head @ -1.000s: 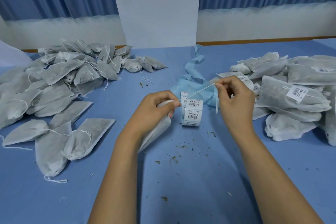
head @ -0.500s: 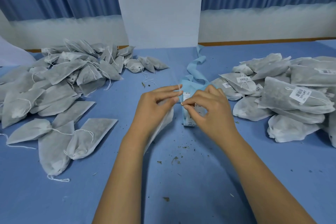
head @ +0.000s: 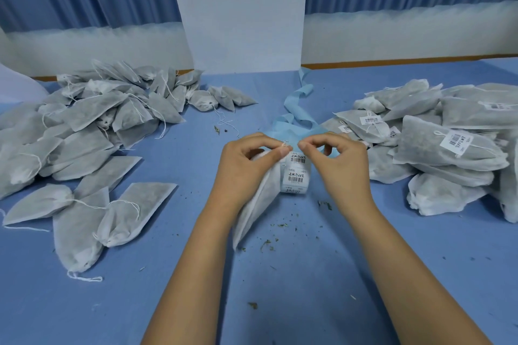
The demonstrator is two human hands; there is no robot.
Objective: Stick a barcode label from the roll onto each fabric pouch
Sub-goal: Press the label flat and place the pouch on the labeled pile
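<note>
Left hand (head: 246, 165) curled round neck of white fabric pouch (head: 258, 210), thumb and forefinger nipping thin white drawstring (head: 283, 145). Right hand (head: 336, 165) pinches what looks like same string, other fingers loosely curled. One second ago string was drawn wide rightward; hands then met, now sit just apart above white barcode label roll (head: 295, 176) on blue tabletop (head: 280, 288). Likely finishing neck tie; label not yet peeled.

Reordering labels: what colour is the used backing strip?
Light blue backing strip, clearest in the head view.
</note>
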